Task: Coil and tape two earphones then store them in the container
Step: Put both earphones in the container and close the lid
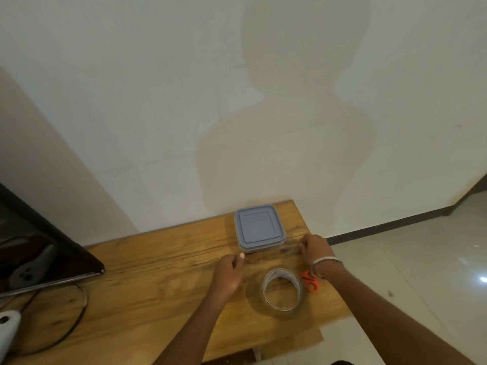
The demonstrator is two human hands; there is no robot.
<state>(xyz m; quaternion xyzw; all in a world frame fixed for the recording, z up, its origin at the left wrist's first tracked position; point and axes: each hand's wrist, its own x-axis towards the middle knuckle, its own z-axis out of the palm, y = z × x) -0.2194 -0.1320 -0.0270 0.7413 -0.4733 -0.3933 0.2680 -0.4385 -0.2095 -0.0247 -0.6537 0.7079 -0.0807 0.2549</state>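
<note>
1. Left hand (pixel 228 272), centre frame, fingers curled, seemingly pinching something unseen.
2. Square clear container with grey-blue lid (pixel 259 227), lidded, on the wooden counter (pixel 158 285); no earphones visible, likely stored.
3. Clear tape roll (pixel 282 289) below.
4. Right hand (pixel 315 248): fingers curled; grasp unclear.

Counted on wooden table (pixel 163 285): 1 container (pixel 259 229) w/ blue lid, 1 roll of clear tape (pixel 283 291), 1 pair of orange scissors (pixel 311 281), 1 black cable (pixel 79 312), 2 hands, left (pixel 228 275) & right (pixel 315 248).
</note>
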